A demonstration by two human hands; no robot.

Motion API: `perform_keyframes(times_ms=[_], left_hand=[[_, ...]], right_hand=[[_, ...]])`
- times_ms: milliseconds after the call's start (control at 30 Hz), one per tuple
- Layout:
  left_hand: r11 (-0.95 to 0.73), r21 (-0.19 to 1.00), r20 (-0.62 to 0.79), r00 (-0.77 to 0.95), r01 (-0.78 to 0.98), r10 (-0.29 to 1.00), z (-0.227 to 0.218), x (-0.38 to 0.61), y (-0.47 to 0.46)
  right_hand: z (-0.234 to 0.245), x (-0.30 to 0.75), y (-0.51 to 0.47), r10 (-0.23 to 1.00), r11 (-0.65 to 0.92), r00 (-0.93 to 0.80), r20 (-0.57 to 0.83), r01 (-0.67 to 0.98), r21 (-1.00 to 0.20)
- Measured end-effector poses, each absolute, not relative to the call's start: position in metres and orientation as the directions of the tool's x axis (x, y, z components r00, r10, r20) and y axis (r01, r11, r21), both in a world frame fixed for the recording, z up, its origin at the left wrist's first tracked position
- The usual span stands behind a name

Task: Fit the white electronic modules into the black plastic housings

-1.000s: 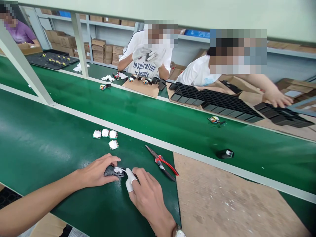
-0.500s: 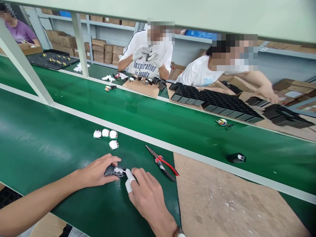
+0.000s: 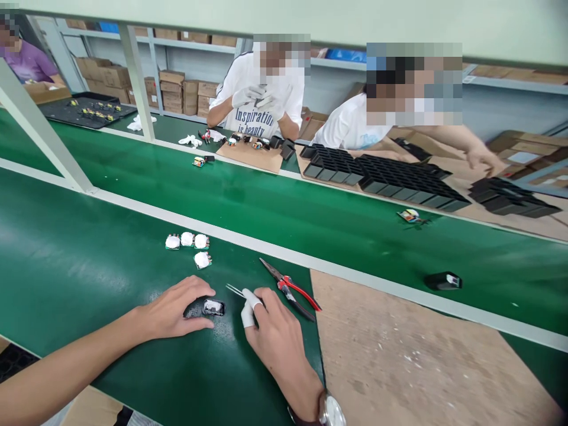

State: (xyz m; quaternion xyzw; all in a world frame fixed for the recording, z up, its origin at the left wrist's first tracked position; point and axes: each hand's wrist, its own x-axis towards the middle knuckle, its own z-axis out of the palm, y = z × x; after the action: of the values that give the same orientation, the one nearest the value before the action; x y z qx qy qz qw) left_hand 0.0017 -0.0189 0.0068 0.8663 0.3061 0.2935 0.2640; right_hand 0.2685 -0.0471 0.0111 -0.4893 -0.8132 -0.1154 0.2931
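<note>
A small black plastic housing [image 3: 213, 307] lies on the green work surface, its end facing me and white material showing inside. My left hand [image 3: 180, 307] curves around it with thumb and fingers apart, and a gap shows between them and the housing. My right hand [image 3: 273, 328], with white covers on two fingertips, pinches a pair of tweezers [image 3: 235, 290]. The tweezer tips point up and left, apart from the housing. Beyond my left hand sit several small circuit boards topped with white blobs [image 3: 201, 241]. Long-nose pliers [image 3: 288, 289] with red and black handles rest beyond my right hand.
A brown board [image 3: 412, 349] covers the right side. Past a pale rail [image 3: 222, 236], the green belt [image 3: 266, 207] carries another black housing [image 3: 444, 280] and a circuit board [image 3: 411, 215]. Two co-workers sit opposite, near rows of black housings [image 3: 399, 180]. A metal post [image 3: 48, 130] stands left.
My right hand has drawn the tweezers back from the housing, to the right. The left fingers have loosened slightly around it. On the belt, the black housing and circuit boards have moved right.
</note>
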Motion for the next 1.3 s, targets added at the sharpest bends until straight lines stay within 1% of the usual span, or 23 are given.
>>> perform_keyframes(times_ms=[100,167,233,367,433,467,500,533,567,600,633,667,700,733,800,833,867,900,967,1033,1067,1200,1300], left_hand=[[-0.790,0.526,0.460,0.677,0.314,0.575,0.011,0.002,-0.019],[-0.815,0.491,0.465,0.699,0.307,0.544,0.012,0.002,-0.019],[-0.827,0.478,0.475,0.705,0.295,0.526,0.012,0.002,-0.019],[-0.847,0.449,0.521,0.686,0.286,0.508,0.011,0.002,-0.023],[-0.831,0.470,0.505,0.682,0.297,0.529,0.010,0.003,-0.024],[-0.805,0.512,0.489,0.669,0.299,0.559,0.010,0.004,-0.023],[-0.753,0.586,0.465,0.637,0.298,0.615,0.009,0.004,-0.022],[-0.664,0.692,0.423,0.585,0.283,0.691,0.009,0.004,-0.020],[-0.527,0.812,0.349,0.518,0.249,0.781,0.010,0.004,-0.016],[-0.351,0.917,0.240,0.443,0.188,0.864,0.011,0.003,-0.012],[-0.163,0.981,0.115,0.370,0.101,0.922,0.012,0.002,-0.008],[0.003,1.000,-0.003,0.310,0.000,0.951,0.014,0.001,-0.004],[0.131,0.987,-0.100,0.273,-0.095,0.957,0.015,0.000,0.000],[0.210,0.962,-0.165,0.244,-0.172,0.956,0.016,-0.001,0.004],[0.258,0.932,-0.209,0.202,-0.256,0.957,0.017,-0.003,0.008],[0.249,0.935,-0.204,0.191,-0.252,0.960,0.017,-0.004,0.009],[0.219,0.952,-0.181,0.182,-0.215,0.967,0.017,-0.004,0.010],[0.155,0.979,-0.131,0.171,-0.135,0.977,0.017,-0.004,0.012],[-0.035,0.994,0.018,0.162,0.103,0.987,0.020,-0.005,0.020],[-0.209,0.928,0.162,0.169,0.309,0.972,0.025,-0.007,0.037],[-0.264,0.889,0.216,0.167,0.373,0.962,0.030,-0.009,0.050],[-0.347,0.767,0.350,0.101,0.539,0.931,0.050,-0.020,0.122],[-0.327,0.678,0.401,0.041,0.659,0.915,0.062,-0.026,0.174]], right_hand=[[-0.001,0.274,-0.041,0.765,0.461,-0.362,0.533,0.885,-0.060],[-0.005,0.275,-0.040,0.782,0.460,-0.386,0.490,0.887,-0.036],[-0.006,0.273,-0.040,0.792,0.452,-0.387,0.472,0.892,-0.027],[-0.003,0.266,-0.041,0.781,0.457,-0.369,0.505,0.888,-0.058],[-0.002,0.263,-0.041,0.772,0.473,-0.363,0.522,0.876,-0.090],[-0.003,0.262,-0.041,0.770,0.480,-0.360,0.527,0.870,-0.107],[-0.004,0.262,-0.041,0.770,0.486,-0.359,0.528,0.865,-0.120],[-0.005,0.261,-0.040,0.771,0.490,-0.359,0.527,0.862,-0.129],[-0.006,0.261,-0.039,0.773,0.489,-0.357,0.525,0.862,-0.133],[-0.008,0.262,-0.039,0.776,0.484,-0.354,0.522,0.865,-0.134],[-0.009,0.262,-0.039,0.780,0.478,-0.351,0.517,0.868,-0.132],[-0.011,0.262,-0.038,0.786,0.472,-0.349,0.511,0.872,-0.130],[-0.012,0.262,-0.038,0.790,0.467,-0.348,0.505,0.875,-0.129],[-0.013,0.263,-0.038,0.794,0.465,-0.347,0.499,0.876,-0.130],[-0.015,0.263,-0.038,0.797,0.465,-0.349,0.493,0.876,-0.130],[-0.015,0.263,-0.038,0.797,0.465,-0.349,0.493,0.875,-0.131],[-0.016,0.264,-0.037,0.797,0.465,-0.349,0.492,0.875,-0.132],[-0.016,0.264,-0.037,0.798,0.465,-0.351,0.489,0.875,-0.132],[-0.017,0.265,-0.036,0.803,0.466,-0.356,0.478,0.875,-0.132],[-0.018,0.266,-0.035,0.812,0.462,-0.358,0.461,0.877,-0.134],[-0.018,0.266,-0.034,0.817,0.459,-0.358,0.453,0.878,-0.134],[-0.022,0.265,-0.033,0.824,0.450,-0.358,0.439,0.885,-0.123],[-0.026,0.264,-0.033,0.817,0.445,-0.353,0.456,0.889,-0.109]])
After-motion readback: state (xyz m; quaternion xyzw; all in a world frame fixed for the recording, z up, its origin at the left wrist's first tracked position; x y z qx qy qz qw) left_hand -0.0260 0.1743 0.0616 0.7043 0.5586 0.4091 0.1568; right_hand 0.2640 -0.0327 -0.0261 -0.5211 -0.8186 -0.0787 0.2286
